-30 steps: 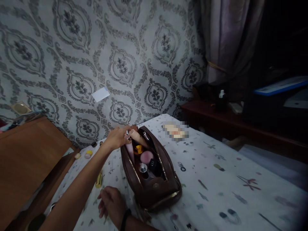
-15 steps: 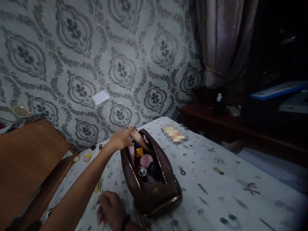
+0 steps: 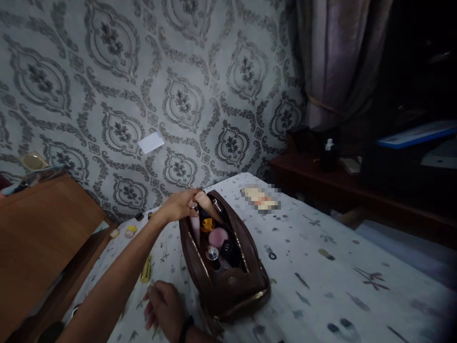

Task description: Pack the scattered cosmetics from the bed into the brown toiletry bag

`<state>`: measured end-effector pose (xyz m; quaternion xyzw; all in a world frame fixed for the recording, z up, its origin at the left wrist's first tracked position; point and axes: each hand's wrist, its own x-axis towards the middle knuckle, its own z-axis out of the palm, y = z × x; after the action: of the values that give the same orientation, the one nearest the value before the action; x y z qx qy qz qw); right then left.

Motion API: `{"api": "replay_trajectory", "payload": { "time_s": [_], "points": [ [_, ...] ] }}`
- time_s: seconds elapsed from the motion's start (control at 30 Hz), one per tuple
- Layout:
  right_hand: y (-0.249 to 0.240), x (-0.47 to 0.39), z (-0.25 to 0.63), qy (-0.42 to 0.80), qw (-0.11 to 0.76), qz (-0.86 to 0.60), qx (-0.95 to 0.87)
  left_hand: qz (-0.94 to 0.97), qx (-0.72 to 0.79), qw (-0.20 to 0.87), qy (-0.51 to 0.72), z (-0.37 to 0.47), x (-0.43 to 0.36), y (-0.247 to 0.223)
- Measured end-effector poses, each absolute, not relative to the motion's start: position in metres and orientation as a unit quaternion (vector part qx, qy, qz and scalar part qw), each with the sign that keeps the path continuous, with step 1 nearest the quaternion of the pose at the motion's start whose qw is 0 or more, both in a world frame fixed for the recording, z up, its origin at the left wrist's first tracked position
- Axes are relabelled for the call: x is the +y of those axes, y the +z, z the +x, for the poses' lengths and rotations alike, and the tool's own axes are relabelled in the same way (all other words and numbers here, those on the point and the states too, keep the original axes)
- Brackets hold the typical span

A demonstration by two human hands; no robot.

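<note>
Brown bag (image 3: 250,242) is lying on the printed cloth (image 3: 342,259), zipped mouth gaping, small items crowding inside. Left hand (image 3: 180,205) is reaching to the bag's far left end, fingers bending over the rim beside the pink tube (image 3: 194,226), with the tan tube (image 3: 205,202) leaning just right of them. Fingertips are partly hiding, so cannot tell whether they are gripping rim, tube or neither. Right hand (image 3: 164,305) is lying loosely curled just left of the bag's near end, nothing showing in it, palm facing out of sight. Farther down inside the bag, a pink round item (image 3: 218,237), a clear rounded cap (image 3: 212,253) and a black box (image 3: 229,250) are sitting close together toward the near end. Gold tube (image 3: 145,270) is lying left of the bag, well apart. Handling, as I am judging it: leather is looking soft, so the walls are probably wanting support; right hand is lying close enough for steadying the near end. Tubes are standing tightly side by side, so a light pinch on one thing only would be disturbing the neighbours least. Zip teeth (image 3: 200,257) are lining the mouth and could be snagging; keeping wrist and knuckles clear would be wise.
</note>
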<state>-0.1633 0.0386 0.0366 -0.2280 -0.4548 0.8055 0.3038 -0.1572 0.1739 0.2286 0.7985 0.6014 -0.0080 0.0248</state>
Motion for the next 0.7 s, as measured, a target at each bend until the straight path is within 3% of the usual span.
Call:
{"api": "replay_trajectory", "payload": {
  "time_s": [0.3, 0.7],
  "points": [
    [0.036, 0.039, -0.165, 0.805, 0.296, -0.236, -0.458, 0.781, 0.62, -0.042, -0.063, -0.149, 0.178, 0.224],
    [0.034, 0.041, -0.171, 0.795, 0.285, -0.256, -0.47, 0.798, 0.599, 0.067, 0.013, -0.161, 0.179, 0.224]
  ]
}}
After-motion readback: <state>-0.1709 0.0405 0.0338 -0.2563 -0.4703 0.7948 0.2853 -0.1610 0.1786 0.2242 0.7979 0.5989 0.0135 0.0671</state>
